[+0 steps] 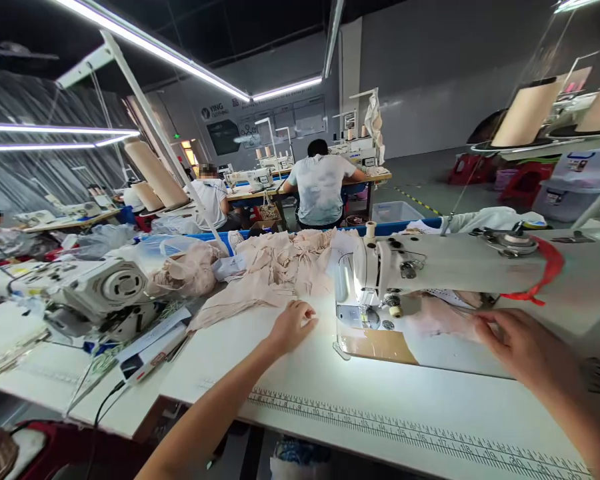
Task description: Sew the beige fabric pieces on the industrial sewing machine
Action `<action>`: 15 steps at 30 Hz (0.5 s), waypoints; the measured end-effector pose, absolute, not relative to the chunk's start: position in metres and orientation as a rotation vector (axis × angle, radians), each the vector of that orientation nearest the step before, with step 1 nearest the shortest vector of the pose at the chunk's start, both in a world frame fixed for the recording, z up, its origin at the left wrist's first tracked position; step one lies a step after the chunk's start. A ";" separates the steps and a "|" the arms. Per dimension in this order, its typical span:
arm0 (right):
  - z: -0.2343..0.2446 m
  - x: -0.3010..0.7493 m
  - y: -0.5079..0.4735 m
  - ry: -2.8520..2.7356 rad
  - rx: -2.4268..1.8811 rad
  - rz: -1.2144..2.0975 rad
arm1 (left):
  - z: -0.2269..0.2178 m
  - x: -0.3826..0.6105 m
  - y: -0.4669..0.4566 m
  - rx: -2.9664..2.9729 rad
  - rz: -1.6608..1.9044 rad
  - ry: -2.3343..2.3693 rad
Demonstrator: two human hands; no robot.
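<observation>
left hand [293, 325] rests loosely open at the fabric pile's [275, 270] 6 o'clock edge; right hand [523, 347] pinches pink cloth [437, 323] under the sewing machine [455, 267], bare table [300, 380] between them.

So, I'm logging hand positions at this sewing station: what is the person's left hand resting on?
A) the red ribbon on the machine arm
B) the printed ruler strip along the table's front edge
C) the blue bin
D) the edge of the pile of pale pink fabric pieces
D: the left hand lies on the white table with its fingers touching the edge of the pale pink fabric pile, left of the white sewing machine.
</observation>
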State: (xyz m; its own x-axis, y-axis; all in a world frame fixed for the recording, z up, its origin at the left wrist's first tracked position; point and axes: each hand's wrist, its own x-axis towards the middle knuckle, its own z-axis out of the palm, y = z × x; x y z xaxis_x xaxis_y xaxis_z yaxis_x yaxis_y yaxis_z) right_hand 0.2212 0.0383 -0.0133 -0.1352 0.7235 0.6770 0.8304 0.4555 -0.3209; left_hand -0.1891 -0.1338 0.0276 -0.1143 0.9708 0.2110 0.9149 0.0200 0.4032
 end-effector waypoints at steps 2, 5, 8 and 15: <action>-0.011 0.221 0.038 -1.892 -1.290 -0.159 | 0.033 -0.222 -0.139 2.139 0.697 2.173; -0.010 0.217 0.038 -1.934 -1.238 -0.110 | 0.042 -0.267 -0.143 2.338 0.488 2.258; -0.010 0.212 0.036 -1.949 -1.202 -0.116 | 0.046 -0.292 -0.138 2.462 0.235 2.271; 0.000 0.208 0.021 -1.986 -1.171 -0.042 | 0.047 -0.296 -0.128 2.597 0.195 2.193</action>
State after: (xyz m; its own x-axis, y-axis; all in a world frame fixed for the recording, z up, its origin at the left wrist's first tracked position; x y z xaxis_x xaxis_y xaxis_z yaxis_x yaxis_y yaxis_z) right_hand 0.2083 0.0207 0.0004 -0.2398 0.7171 0.6544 0.7441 0.5687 -0.3506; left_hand -0.2962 -0.1280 0.0466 0.1778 0.9508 0.2535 0.9807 -0.1499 -0.1257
